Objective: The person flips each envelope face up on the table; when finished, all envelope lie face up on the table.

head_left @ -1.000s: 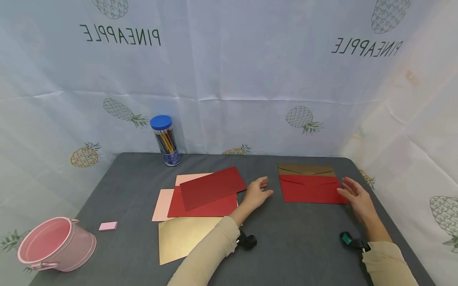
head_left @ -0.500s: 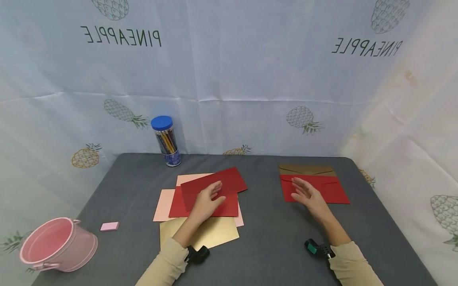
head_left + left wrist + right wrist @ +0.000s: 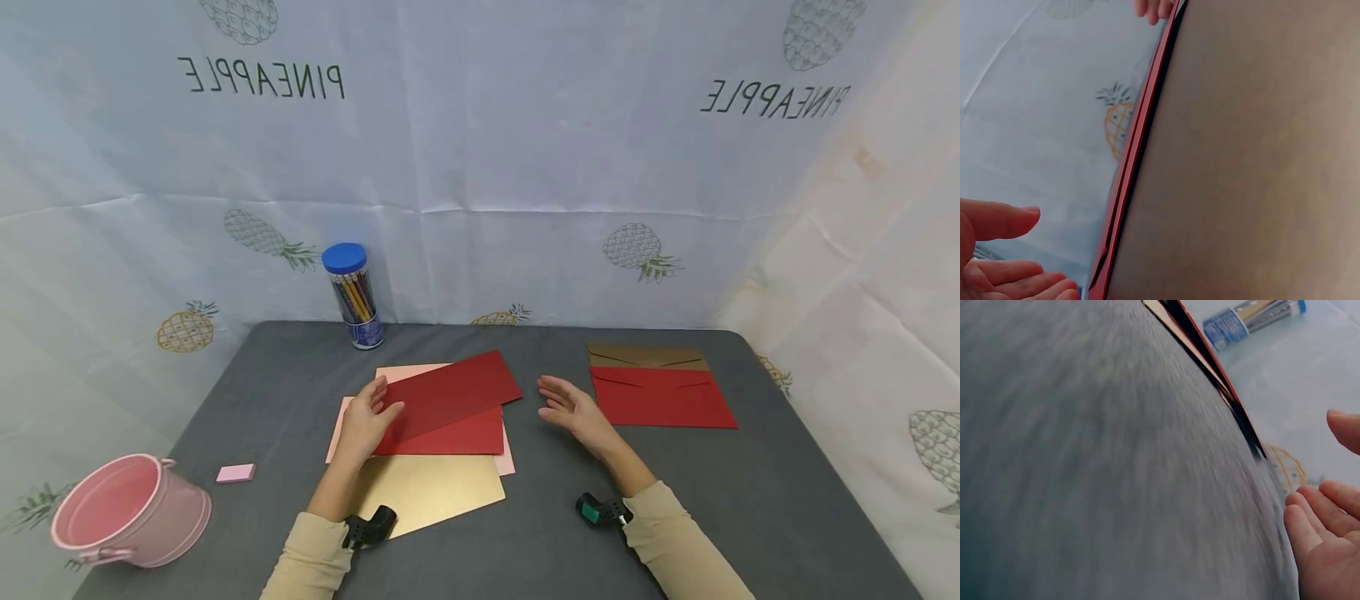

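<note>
A dark red envelope [image 3: 453, 392] lies askew on top of a stack of a red sheet [image 3: 465, 437], pink sheets [image 3: 341, 427] and a gold sheet [image 3: 435, 490]. My left hand [image 3: 382, 398] rests at the envelope's left end, fingers straight and thumb on its top face; the left wrist view shows those fingers [image 3: 1004, 250] loose beside the red edge [image 3: 1129, 162]. My right hand [image 3: 551, 398] hovers flat and empty over the grey table [image 3: 570, 533], between the stack and a second red envelope [image 3: 663, 400] that overlaps a brown one [image 3: 645, 356].
A clear pencil tube [image 3: 352, 296] with a blue lid stands at the table's back left. A pink bucket [image 3: 123, 512] lies on its side at the front left, with a small pink block [image 3: 236, 473] near it. White pineapple-print cloth hangs behind and to the right.
My left hand slid left across the stack to the dark red envelope's left end. My right hand left the right-hand red envelope and moved left toward the stack.
</note>
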Tool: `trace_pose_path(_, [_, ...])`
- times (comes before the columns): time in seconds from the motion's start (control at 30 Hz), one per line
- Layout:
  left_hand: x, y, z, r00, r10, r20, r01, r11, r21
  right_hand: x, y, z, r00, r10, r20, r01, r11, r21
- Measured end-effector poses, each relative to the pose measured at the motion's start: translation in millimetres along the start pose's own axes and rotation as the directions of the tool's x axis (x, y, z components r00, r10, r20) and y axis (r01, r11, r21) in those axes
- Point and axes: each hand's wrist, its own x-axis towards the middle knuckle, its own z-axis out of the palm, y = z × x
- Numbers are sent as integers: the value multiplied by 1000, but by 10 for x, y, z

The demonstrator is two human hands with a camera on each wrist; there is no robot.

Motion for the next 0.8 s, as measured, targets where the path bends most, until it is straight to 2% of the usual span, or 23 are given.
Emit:
trace_pose_path(0.2, [37, -83, -60, 999, -33, -2, 33, 999, -31, 172, -4, 144, 999, 38, 37, -38, 999, -2])
trace_pose_path(0.4, [90, -119, -73, 998, -58, 19, 59, 996, -62, 240, -18, 203, 996, 84, 43, -82, 996, -42])
trace_pose_path(0.8, [200, -107, -59, 986, -165, 15, 165, 986, -4, 374, -56, 254, 991, 133, 34, -128, 986, -109])
